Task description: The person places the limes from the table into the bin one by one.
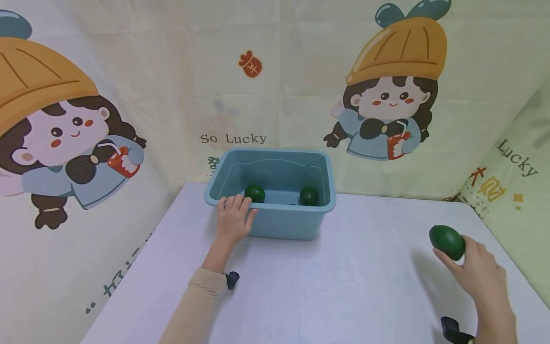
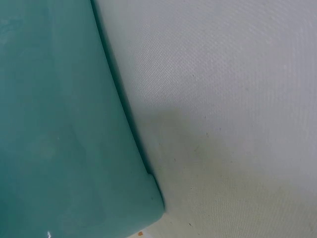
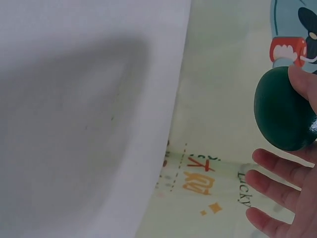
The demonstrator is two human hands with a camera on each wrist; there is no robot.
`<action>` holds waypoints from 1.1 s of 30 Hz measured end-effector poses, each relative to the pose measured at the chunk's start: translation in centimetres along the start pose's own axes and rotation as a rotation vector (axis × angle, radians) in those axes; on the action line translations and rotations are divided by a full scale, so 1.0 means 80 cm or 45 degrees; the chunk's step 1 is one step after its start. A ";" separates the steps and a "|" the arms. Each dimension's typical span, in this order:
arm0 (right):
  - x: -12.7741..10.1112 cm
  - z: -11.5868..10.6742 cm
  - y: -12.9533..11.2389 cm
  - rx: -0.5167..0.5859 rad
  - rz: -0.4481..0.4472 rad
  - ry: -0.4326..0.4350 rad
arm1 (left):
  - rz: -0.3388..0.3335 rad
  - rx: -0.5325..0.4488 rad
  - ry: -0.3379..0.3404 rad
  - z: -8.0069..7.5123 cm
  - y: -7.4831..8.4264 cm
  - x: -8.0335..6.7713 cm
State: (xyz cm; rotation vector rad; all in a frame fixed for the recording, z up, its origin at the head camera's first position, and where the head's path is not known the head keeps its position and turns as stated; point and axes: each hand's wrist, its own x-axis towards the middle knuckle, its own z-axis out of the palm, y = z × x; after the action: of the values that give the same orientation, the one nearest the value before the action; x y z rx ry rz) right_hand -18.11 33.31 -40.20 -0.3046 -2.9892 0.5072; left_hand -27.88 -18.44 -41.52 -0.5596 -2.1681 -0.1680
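A smooth, dark green, egg-shaped avocado (image 1: 447, 242) is in my right hand (image 1: 483, 270), held above the right side of the table. In the right wrist view, the thumb and index finger pinch that avocado (image 3: 282, 109), while the other fingers (image 3: 275, 188) spread below it. My left hand (image 1: 234, 220) grips the front rim of a blue plastic tub (image 1: 285, 222), fingers over the edge and thumb outside. Inside lie two more avocados, one at the left (image 1: 255, 193) and one at the right (image 1: 308, 196). The left wrist view shows the tub's wall (image 2: 64, 124), but no hand.
A white cloth covers the table (image 1: 343, 286). Behind the tub hangs a cream backdrop (image 1: 296, 95) with cartoon figures, and it continues along both sides. A dark strap piece (image 1: 232, 280) sits at the left wrist, another (image 1: 455, 329) at the right.
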 end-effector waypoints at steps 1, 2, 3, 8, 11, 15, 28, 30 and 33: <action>0.001 0.000 -0.003 0.001 -0.007 0.007 | 0.000 0.001 0.000 0.000 0.000 0.000; 0.002 -0.001 -0.005 0.003 -0.016 0.015 | 0.000 0.002 0.000 0.000 0.000 0.000; 0.002 0.000 -0.008 0.004 -0.023 0.020 | 0.001 0.002 0.001 0.000 0.000 0.000; 0.005 -0.001 -0.020 0.025 -0.066 0.042 | 0.001 0.002 -0.007 -0.001 0.000 0.000; 0.006 -0.001 -0.027 0.022 -0.112 0.069 | 0.000 0.006 -0.015 -0.002 0.000 0.000; 0.009 -0.001 -0.037 0.009 -0.156 0.102 | 0.001 0.015 -0.018 -0.002 0.000 0.000; 0.018 0.000 -0.072 0.028 -0.258 0.173 | 0.015 0.028 0.019 -0.001 -0.001 0.001; 0.019 0.000 -0.077 0.033 -0.270 0.176 | 0.017 0.027 0.022 -0.001 -0.001 0.001; 0.022 -0.001 -0.085 0.040 -0.288 0.174 | 0.015 0.029 0.021 -0.001 0.000 0.002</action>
State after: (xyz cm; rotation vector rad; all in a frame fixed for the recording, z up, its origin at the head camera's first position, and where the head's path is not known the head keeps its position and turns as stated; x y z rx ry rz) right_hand -21.02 27.42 -37.71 0.0026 -2.8315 0.4869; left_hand -27.92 -18.44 -41.38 -0.5557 -2.1479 -0.1406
